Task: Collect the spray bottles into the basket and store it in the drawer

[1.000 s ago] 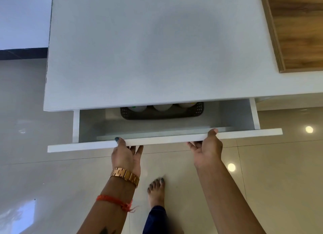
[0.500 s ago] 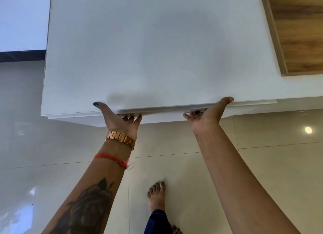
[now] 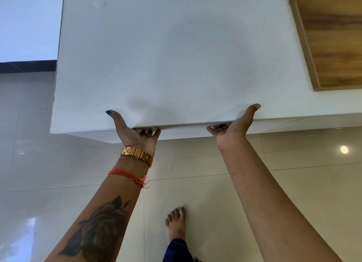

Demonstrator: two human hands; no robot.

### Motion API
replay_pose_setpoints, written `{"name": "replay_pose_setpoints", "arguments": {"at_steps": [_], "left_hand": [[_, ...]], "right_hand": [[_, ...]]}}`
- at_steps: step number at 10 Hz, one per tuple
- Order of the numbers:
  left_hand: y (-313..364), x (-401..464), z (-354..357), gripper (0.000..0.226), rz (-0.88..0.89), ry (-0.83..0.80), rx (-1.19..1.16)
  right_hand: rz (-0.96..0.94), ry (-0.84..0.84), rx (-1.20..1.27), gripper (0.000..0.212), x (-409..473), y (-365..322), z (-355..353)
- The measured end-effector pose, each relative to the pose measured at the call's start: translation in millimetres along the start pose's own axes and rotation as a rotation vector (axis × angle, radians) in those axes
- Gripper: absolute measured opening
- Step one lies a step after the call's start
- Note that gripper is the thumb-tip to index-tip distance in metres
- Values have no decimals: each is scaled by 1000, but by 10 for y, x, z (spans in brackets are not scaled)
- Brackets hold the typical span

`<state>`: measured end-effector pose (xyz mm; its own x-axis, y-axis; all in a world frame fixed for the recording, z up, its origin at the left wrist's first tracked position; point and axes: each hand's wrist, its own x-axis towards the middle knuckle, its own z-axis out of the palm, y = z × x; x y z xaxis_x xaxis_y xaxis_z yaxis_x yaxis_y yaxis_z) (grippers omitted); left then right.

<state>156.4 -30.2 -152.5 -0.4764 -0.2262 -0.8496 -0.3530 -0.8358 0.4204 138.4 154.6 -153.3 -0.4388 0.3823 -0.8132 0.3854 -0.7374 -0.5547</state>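
The white drawer front sits pushed in flush under the white countertop. The basket and the spray bottles are hidden inside. My left hand presses the drawer front left of centre, fingers curled into the gap at its top edge, thumb lying on the countertop. My right hand does the same further right, thumb stretched up over the counter's edge.
A wooden panel lies on the counter at the back right. Glossy beige floor tiles spread below, with my bare foot close to the cabinet. A white wall with a dark skirting is at the left.
The drawer was open a second ago with the dark basket and bottles showing inside. Both hands have pushed it in, and it is now shut.
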Motion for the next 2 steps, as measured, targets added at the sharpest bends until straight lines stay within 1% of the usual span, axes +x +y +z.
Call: {"name": "replay_pose_setpoints", "arguments": {"at_steps": [1,2], "left_hand": [[-17,-129,-57,98,-16,33,62],[13,-355,-134,94,-2,134,160]], "right_hand": [[24,-22,-78,75,-47,-6,-90],[14,18,-201,72,-183,-33,-171]]}}
